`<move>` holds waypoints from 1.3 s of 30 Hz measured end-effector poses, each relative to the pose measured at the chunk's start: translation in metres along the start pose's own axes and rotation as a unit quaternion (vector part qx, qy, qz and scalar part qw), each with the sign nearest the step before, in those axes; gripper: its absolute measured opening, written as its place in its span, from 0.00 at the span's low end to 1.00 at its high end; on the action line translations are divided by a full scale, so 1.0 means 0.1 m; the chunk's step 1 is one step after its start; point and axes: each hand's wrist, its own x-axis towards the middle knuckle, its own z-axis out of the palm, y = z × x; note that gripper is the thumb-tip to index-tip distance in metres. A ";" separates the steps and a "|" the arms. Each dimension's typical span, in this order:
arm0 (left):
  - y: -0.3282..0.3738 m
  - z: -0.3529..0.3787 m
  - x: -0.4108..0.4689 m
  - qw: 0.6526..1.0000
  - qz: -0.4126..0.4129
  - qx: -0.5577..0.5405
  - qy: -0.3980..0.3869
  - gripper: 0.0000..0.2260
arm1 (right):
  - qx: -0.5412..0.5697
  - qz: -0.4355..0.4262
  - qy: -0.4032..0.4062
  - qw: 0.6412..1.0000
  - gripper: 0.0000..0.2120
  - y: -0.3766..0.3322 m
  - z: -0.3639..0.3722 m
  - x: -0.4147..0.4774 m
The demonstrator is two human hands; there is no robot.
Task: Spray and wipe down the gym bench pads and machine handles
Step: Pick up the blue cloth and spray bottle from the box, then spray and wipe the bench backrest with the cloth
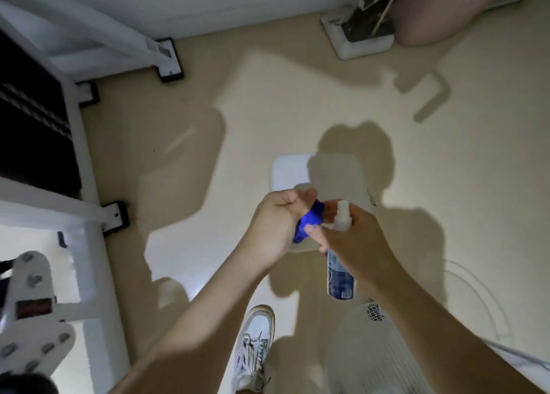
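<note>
My left hand (pixel 275 224) is closed around a bunched blue cloth (pixel 309 222), which sticks out toward the right. My right hand (pixel 354 239) grips a spray bottle (pixel 340 274) with a blue label and a clear white nozzle top; the nozzle sits right beside the cloth. Both hands meet above a white rounded pad (pixel 290 172) low over the floor, partly hidden by them. A white machine frame (pixel 80 131) with a dark weight stack (pixel 26 120) stands at the left.
Beige floor fills the middle, with strong shadows. A white pivot plate with bolts (pixel 28 301) is at bottom left. A white machine base (pixel 357 41) sits at the top right. My white sneaker (pixel 253 346) and a ribbed white grille (pixel 369 352) are at the bottom.
</note>
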 end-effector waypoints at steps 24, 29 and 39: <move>2.80 1.08 -4.51 0.992 0.114 -0.017 0.050 0.23 | 0.038 -0.208 -0.196 0.958 0.06 -2.71 -0.73 -4.31; 3.01 0.84 -5.15 0.987 0.141 0.065 0.042 0.18 | 0.141 -0.163 -0.246 0.945 0.04 -3.05 -0.56 -4.83; 3.30 0.24 -6.19 0.966 0.145 -0.161 0.138 0.16 | -0.032 -0.234 -0.299 0.924 0.11 -3.44 0.24 -5.68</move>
